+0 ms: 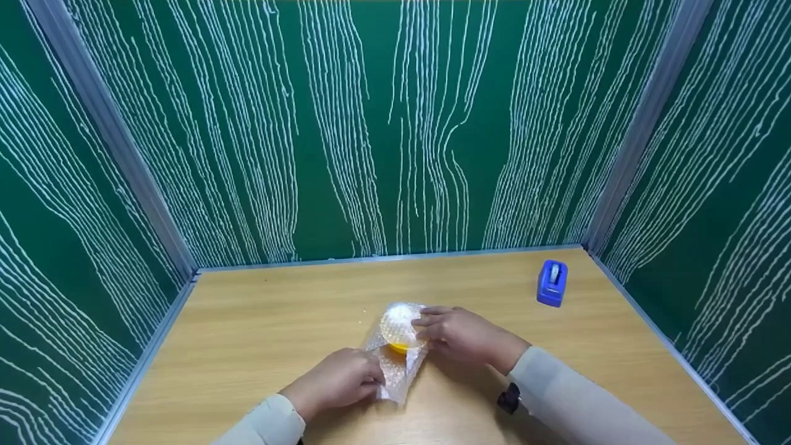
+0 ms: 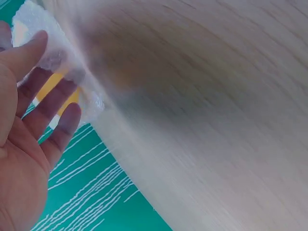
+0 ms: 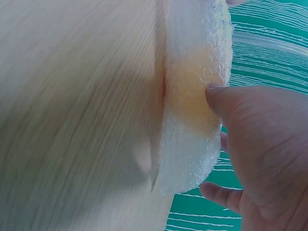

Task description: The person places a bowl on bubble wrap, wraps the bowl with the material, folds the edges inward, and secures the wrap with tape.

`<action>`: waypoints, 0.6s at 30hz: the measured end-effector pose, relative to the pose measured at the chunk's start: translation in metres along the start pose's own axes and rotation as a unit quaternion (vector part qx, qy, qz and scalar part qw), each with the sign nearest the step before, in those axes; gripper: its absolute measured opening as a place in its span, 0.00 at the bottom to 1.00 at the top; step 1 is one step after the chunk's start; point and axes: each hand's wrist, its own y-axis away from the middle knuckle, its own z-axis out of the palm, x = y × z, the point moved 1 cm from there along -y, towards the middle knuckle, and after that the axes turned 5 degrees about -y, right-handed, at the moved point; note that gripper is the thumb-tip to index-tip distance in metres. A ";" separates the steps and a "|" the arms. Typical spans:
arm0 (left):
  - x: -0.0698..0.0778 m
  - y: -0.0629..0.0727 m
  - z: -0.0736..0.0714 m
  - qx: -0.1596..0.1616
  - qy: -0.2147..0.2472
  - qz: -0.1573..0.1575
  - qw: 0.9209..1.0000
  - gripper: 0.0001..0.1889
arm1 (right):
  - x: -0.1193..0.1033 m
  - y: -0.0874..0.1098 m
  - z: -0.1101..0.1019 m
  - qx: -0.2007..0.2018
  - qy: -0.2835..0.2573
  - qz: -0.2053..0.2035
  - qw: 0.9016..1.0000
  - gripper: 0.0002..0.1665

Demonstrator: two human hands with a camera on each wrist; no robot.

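Observation:
On the table (image 1: 278, 321), a sheet of clear bubble wrap (image 1: 395, 374) lies around a rounded yellow-and-white thing, whose yellow edge (image 1: 398, 348) shows through the opening. Its kind cannot be told through the wrap. My left hand (image 1: 346, 378) pinches the near left edge of the wrap; its other fingers stretch past it in the left wrist view. From the right, my right hand (image 1: 460, 334) holds the wrapped bundle, fingers spread over its top. In the right wrist view the thumb (image 3: 219, 98) presses the side of the wrap, over the yellow patch.
A blue tape dispenser (image 1: 552, 283) stands at the table's back right. Green panels with white wavy lines (image 1: 426, 123) enclose the back and both sides, with grey metal posts (image 1: 642, 123) at the corners. A dark object (image 1: 509, 398) shows beneath the right wrist.

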 end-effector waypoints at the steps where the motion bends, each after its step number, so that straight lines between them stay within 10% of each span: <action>1: 0.001 -0.001 -0.001 0.003 0.001 0.001 1.000 0.06 | 0.000 0.000 0.000 -0.001 0.000 0.001 1.000 0.17; 18: 0.001 -0.010 -0.017 0.012 0.098 -0.094 0.991 0.09 | 0.000 -0.001 -0.003 -0.024 0.002 0.024 0.999 0.15</action>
